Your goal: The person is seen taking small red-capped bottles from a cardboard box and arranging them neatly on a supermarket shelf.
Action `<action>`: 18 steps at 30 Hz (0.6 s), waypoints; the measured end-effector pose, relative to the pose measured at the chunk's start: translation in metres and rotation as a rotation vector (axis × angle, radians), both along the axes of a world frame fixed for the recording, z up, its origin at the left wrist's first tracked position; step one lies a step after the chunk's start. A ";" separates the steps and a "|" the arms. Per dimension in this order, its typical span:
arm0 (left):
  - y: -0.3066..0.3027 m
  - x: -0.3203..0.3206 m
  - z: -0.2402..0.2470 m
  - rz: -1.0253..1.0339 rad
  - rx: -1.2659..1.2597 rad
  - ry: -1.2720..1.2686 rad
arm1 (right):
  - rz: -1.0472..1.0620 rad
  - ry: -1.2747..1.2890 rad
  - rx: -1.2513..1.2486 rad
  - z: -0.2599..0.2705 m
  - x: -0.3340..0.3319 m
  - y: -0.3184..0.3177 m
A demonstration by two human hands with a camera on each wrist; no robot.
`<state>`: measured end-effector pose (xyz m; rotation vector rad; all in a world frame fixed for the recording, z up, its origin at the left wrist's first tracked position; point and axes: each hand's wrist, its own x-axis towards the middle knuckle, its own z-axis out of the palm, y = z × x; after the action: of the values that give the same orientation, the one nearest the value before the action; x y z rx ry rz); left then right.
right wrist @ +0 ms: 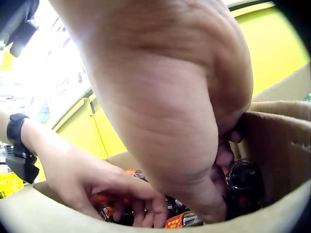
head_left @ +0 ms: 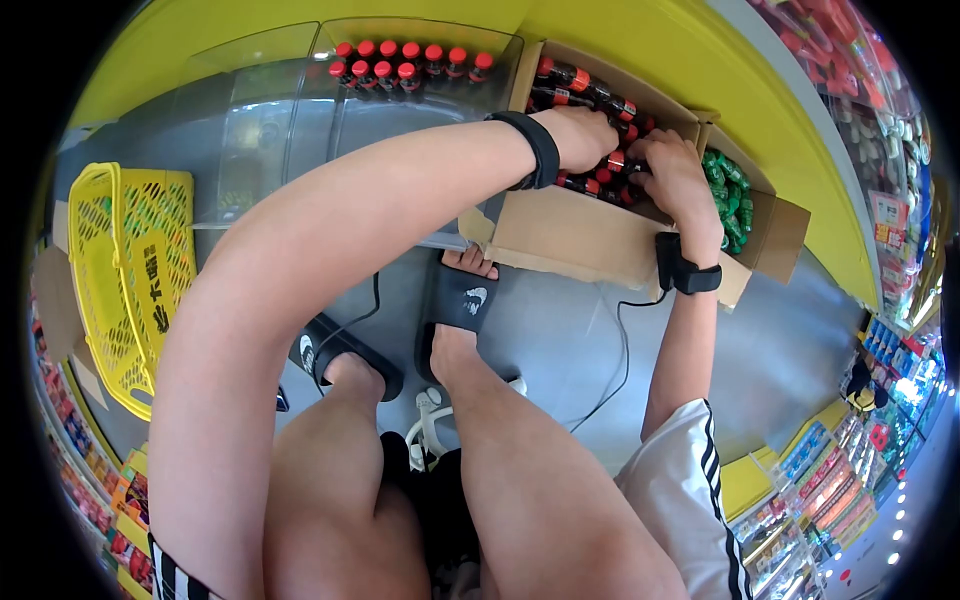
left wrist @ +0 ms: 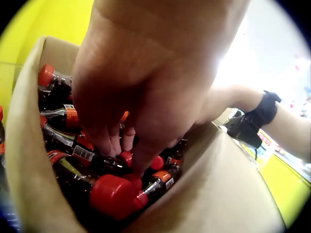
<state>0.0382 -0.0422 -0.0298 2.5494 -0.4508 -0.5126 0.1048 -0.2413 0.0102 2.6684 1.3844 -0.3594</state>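
Observation:
A cardboard box point(head_left: 570, 235) holds several dark bottles point(head_left: 565, 75) with red caps, lying on their sides. Both hands reach into it. My left hand point(head_left: 580, 138), large in the left wrist view, has its thumb and fingers bent around a bottle near a red cap point(left wrist: 125, 158). My right hand point(head_left: 675, 175) is by the box's right end, its fingers bent around a dark bottle; the palm hides most of the grip. In the right wrist view a bottle point(right wrist: 243, 177) shows beside those fingers, and the left hand point(right wrist: 116, 194) is at the left.
Upright red-capped bottles point(head_left: 410, 70) stand in a clear bin point(head_left: 330, 130) left of the box. Green bottles point(head_left: 730, 195) lie in a box section at the right. A yellow basket point(head_left: 180, 260) stands far left. Cables point(head_left: 625, 350) cross the floor; stocked shelves point(head_left: 830, 480) line the right.

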 end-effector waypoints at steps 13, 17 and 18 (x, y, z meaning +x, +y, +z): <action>0.021 -0.006 0.042 -0.078 -0.050 -0.011 | -0.083 0.186 0.192 0.034 -0.014 0.013; 0.038 -0.016 0.053 -0.037 -0.073 -0.010 | -0.112 0.228 0.237 0.046 -0.018 0.021; 0.043 -0.021 0.054 0.003 -0.116 -0.027 | -0.108 0.230 0.234 0.050 -0.021 0.024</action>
<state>0.0176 0.0010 0.0243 2.4480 -0.4732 -0.4383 0.0835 -0.2173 0.0599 2.9805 1.4253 -0.5636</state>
